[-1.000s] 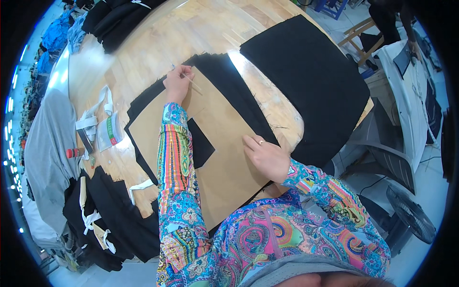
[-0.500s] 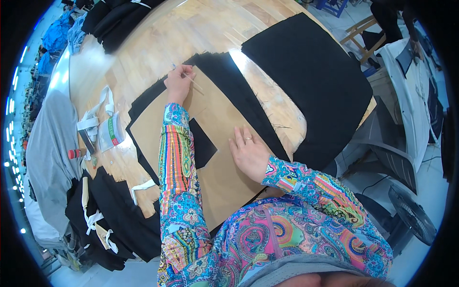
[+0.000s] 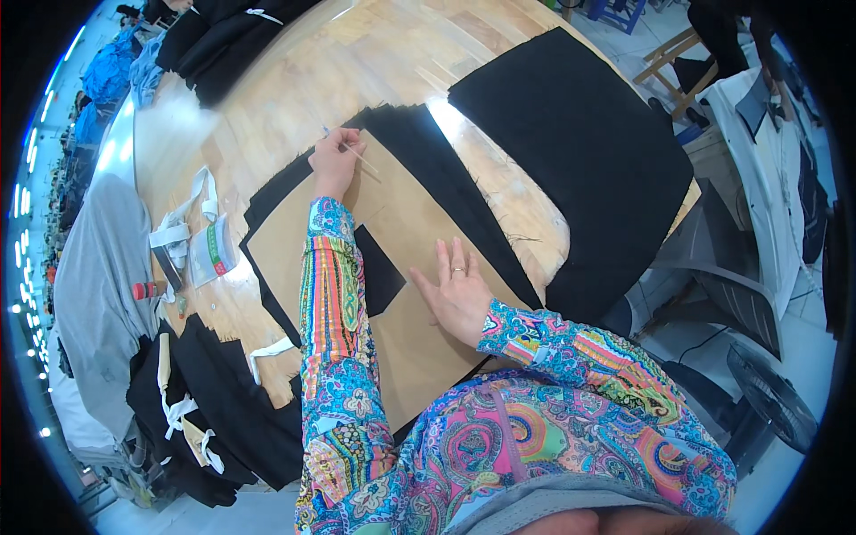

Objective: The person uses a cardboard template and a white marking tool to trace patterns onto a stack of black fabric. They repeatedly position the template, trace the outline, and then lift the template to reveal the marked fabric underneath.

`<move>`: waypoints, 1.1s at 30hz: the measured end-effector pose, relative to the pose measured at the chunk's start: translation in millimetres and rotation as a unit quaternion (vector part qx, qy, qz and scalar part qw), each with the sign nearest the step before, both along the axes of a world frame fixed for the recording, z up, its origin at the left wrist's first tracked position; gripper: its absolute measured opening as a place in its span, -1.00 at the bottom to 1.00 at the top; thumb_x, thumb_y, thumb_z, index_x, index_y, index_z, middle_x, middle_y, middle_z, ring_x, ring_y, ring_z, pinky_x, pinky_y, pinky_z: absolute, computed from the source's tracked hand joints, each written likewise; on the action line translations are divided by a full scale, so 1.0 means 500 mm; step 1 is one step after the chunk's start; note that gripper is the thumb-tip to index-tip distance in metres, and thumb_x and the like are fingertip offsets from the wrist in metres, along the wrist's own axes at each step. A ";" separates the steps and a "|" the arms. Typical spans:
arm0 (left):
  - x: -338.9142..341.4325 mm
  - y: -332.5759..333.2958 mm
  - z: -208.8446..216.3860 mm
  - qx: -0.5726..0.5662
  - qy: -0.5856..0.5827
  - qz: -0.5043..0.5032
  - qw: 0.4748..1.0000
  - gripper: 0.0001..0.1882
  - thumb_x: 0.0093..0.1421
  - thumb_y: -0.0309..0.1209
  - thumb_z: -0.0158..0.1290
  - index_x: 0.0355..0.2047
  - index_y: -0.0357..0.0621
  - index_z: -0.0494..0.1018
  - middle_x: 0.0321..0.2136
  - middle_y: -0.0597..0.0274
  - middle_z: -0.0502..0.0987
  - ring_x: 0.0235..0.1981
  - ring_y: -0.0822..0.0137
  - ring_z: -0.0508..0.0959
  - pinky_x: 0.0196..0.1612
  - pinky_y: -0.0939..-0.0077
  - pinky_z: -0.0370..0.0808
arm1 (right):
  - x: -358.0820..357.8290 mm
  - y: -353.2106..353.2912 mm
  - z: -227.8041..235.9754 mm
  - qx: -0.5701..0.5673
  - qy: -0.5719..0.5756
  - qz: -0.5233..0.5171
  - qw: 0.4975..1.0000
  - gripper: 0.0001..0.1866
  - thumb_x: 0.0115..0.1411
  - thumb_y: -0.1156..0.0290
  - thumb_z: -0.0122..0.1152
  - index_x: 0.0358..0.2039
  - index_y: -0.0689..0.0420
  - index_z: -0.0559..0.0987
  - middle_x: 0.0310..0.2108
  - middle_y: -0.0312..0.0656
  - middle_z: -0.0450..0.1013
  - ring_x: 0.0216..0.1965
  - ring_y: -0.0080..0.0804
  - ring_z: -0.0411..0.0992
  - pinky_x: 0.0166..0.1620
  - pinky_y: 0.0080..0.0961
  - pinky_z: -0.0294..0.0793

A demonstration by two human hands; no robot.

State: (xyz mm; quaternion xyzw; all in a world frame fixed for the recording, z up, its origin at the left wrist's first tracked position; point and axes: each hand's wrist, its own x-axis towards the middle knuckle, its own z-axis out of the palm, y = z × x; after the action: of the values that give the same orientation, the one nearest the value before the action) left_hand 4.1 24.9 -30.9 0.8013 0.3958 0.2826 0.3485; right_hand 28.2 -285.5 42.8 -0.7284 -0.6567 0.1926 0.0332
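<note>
A tan paper pattern (image 3: pixel 406 209) lies flat on black fabric (image 3: pixel 428 143), whose frayed edges stick out past it. Black fabric shows through the angular cut-out (image 3: pixel 382 275) near the pattern's middle. At the pattern's far upper corner, my left hand (image 3: pixel 334 163) is closed around a thin, pale pen (image 3: pixel 364 160); its tip is too small to make out. My right hand (image 3: pixel 457 299) rests open on the pattern to the right of the cut-out, palm down with fingers spread, a ring on one finger.
A larger black fabric piece (image 3: pixel 580 147) lies at the right of the wooden table (image 3: pixel 357 53). White tape (image 3: pixel 171 234), a clear packet (image 3: pixel 214 250) and black bundles (image 3: pixel 214 374) lie left. Grey cloth (image 3: pixel 102 303) hangs beyond them. A fan (image 3: pixel 771 397) stands lower right.
My right hand has shifted slightly left on the pattern, its fingers spread wider. My left hand stays at the far corner with the pen. The whole view has shifted slightly.
</note>
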 end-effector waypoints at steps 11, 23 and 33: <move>0.010 -0.011 0.013 -0.005 -0.010 -0.006 1.000 -0.79 -0.08 -0.40 0.24 -0.39 -0.08 0.53 -0.42 0.24 0.58 -0.37 0.32 0.56 -0.19 0.44 0.46 | 0.004 -0.004 0.001 -0.002 -0.005 -0.001 1.000 -0.16 -0.06 0.15 0.29 0.22 0.09 0.17 0.17 0.50 -0.09 0.22 0.45 -0.08 0.14 0.18 0.10; 0.009 -0.019 0.025 0.009 -0.011 -0.002 1.000 -0.81 -0.11 -0.39 0.24 -0.47 -0.11 0.49 -0.36 0.28 0.60 -0.40 0.31 0.53 -0.20 0.42 0.42 | 0.000 0.000 -0.003 -0.026 -0.015 0.004 1.000 -0.19 -0.02 0.08 0.25 0.24 0.01 0.18 0.21 0.42 -0.09 0.23 0.40 -0.10 0.16 0.17 0.07; 0.006 -0.026 0.037 -0.010 0.016 -0.004 1.000 -0.82 -0.05 -0.49 0.22 -0.43 -0.24 0.46 -0.32 0.24 0.59 -0.29 0.45 0.54 -0.16 0.57 0.46 | 0.002 0.000 0.001 -0.016 -0.022 0.010 1.000 -0.18 -0.03 0.08 0.27 0.23 0.02 0.19 0.20 0.42 -0.07 0.23 0.40 -0.07 0.15 0.17 0.09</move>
State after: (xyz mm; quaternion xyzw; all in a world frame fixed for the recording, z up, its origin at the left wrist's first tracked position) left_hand 7.2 12.0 -12.5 0.8039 0.4005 0.2647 0.3511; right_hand 29.1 -285.3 43.1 -0.7263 -0.6613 0.1872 0.0053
